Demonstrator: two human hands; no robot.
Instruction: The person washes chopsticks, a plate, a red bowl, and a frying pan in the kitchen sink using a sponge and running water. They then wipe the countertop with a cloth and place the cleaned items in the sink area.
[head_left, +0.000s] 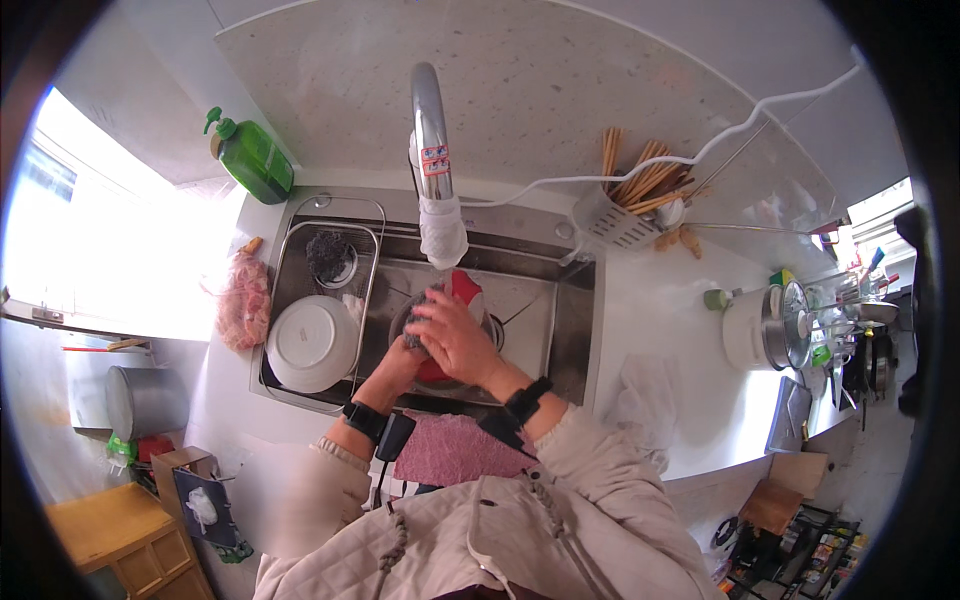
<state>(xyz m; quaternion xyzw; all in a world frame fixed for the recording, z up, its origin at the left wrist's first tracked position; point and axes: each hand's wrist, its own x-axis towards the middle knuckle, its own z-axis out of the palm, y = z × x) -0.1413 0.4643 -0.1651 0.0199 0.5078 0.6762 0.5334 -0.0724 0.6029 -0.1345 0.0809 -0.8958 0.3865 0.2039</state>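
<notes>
My right hand is over the sink, its fingers on a dark grey scrubbing pad, perhaps steel wool. My left hand is close beneath it, its fingers mostly hidden by the right hand and the pad. A red item with some white shows beyond and below the hands; its kind is unclear. Under them a round vessel is partly visible in the sink basin. Directly above hangs the chrome faucet, its spout wrapped in white material.
At the basin's left, a wire drain basket holds an upturned white bowl and another dark scrubber. A green pump bottle, bagged food, a chopstick holder, a white cable and a lidded pot stand around.
</notes>
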